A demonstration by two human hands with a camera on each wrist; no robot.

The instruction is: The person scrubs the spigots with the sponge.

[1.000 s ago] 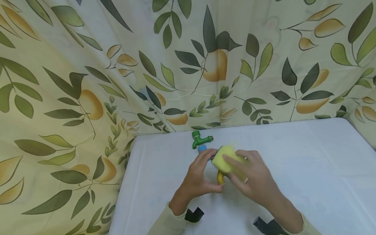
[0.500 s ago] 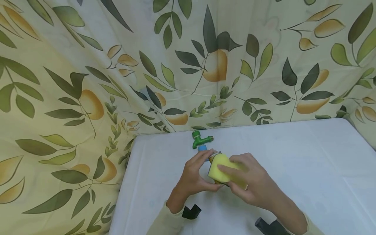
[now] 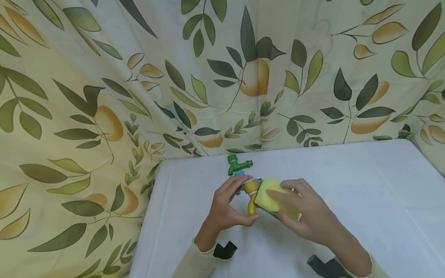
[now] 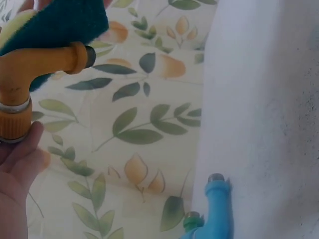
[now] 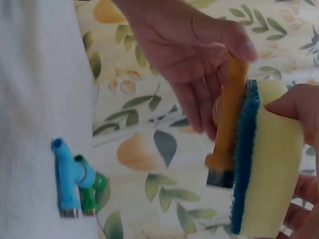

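A yellow tap (image 3: 252, 204) with a ribbed collar is gripped between the thumb and fingers of my left hand (image 3: 224, 206), above the table. My right hand (image 3: 311, 216) pinches a yellow sponge (image 3: 272, 197) beside it. In the right wrist view the sponge's dark blue-green scouring side (image 5: 244, 159) lies against the tap's body (image 5: 230, 114). The left wrist view shows the tap's threaded end (image 4: 90, 57) sticking out past the scouring pad (image 4: 75, 25). Part of the tap is hidden behind the sponge in the head view.
A green tap (image 3: 238, 166) lies near the table's back edge. Just in front of it is a blue tap (image 3: 240, 173), partly covered by my left fingers; the right wrist view shows this blue tap (image 5: 65, 179) whole. Behind the white table (image 3: 347, 185) hangs a leaf-patterned curtain (image 3: 215, 85).
The sponge moved down over the tap, then back to the right, so the collar and spout show now. My left hand has shifted slightly left with the tap.
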